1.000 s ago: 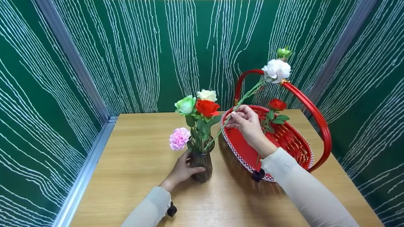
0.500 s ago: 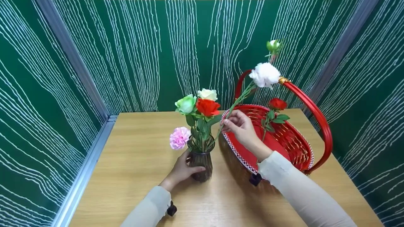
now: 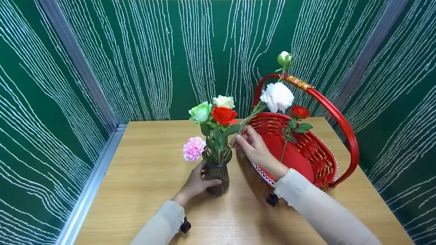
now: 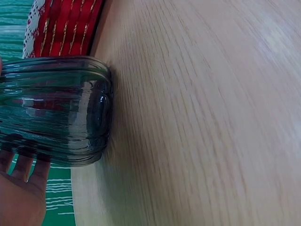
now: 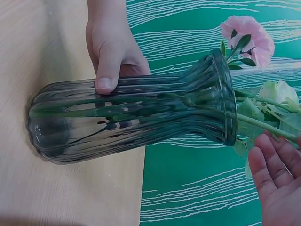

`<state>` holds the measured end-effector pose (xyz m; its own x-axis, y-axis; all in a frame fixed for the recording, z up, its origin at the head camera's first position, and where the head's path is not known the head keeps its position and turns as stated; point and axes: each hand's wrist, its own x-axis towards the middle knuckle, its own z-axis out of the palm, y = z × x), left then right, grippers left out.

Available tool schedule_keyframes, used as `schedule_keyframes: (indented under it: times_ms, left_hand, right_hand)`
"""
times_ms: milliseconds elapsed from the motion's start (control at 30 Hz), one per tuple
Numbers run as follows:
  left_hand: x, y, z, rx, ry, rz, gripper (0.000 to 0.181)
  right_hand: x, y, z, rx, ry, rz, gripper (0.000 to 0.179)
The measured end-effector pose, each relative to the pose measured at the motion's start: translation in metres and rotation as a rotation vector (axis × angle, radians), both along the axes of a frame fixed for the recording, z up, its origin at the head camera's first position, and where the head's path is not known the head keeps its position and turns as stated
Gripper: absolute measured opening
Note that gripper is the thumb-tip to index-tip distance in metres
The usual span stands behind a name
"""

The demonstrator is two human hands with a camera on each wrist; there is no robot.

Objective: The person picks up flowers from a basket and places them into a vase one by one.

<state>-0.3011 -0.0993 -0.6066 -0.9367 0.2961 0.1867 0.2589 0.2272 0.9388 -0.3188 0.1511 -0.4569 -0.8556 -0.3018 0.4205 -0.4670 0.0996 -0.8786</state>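
A ribbed, dark see-through glass vase (image 3: 218,177) stands on the table. My left hand (image 3: 197,182) grips its side, thumb in front and fingers around the far side; the left wrist view shows the vase's base (image 4: 96,115) on the wood. My right hand (image 3: 253,151) pinches the green stem of a white peony (image 3: 277,97) with a bud (image 3: 284,59), which leans to the right. In the right wrist view, the stem (image 5: 261,123) runs into the vase's mouth beside my right fingers. The vase bears a pink carnation (image 3: 194,148), green rose (image 3: 200,112), cream rose (image 3: 224,101) and red rose (image 3: 224,116).
Right of the vase sits a red woven basket (image 3: 318,163) with a tall arched handle (image 3: 340,126). Another red rose (image 3: 299,112) with leaves leans inside it. Green walls with white streaks enclose the wooden table (image 3: 143,163) at the back and sides.
My right hand has moved left and down toward the vase's mouth, bringing the white peony lower and leftward. My left hand and the vase have stayed in place.
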Motion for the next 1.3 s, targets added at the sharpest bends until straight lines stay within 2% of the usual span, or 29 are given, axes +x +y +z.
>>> schedule_keyframes:
  times_ms: [233,500,667,1033,1300]
  left_hand:
    - [0.0,0.001,0.0,-0.006,0.008,0.0,0.089]
    - [-0.001,0.0,0.001,-0.006,-0.007,0.01,0.085]
    - [-0.002,0.0,-0.001,-0.02,-0.017,0.016,0.087]
    - [-0.003,-0.001,-0.001,-0.003,-0.006,-0.01,0.087]
    - [-0.003,-0.001,0.0,-0.042,0.001,-0.013,0.097]
  right_hand:
    - [0.006,-0.004,-0.004,0.034,0.07,-0.016,0.012]
    - [0.009,-0.011,-0.013,0.074,0.215,0.055,0.01]
    - [0.011,-0.018,-0.016,0.148,0.309,0.041,0.008]
    - [0.013,-0.029,-0.01,0.3,0.231,0.015,0.014]
    - [0.014,-0.036,-0.008,0.44,0.236,-0.027,0.014]
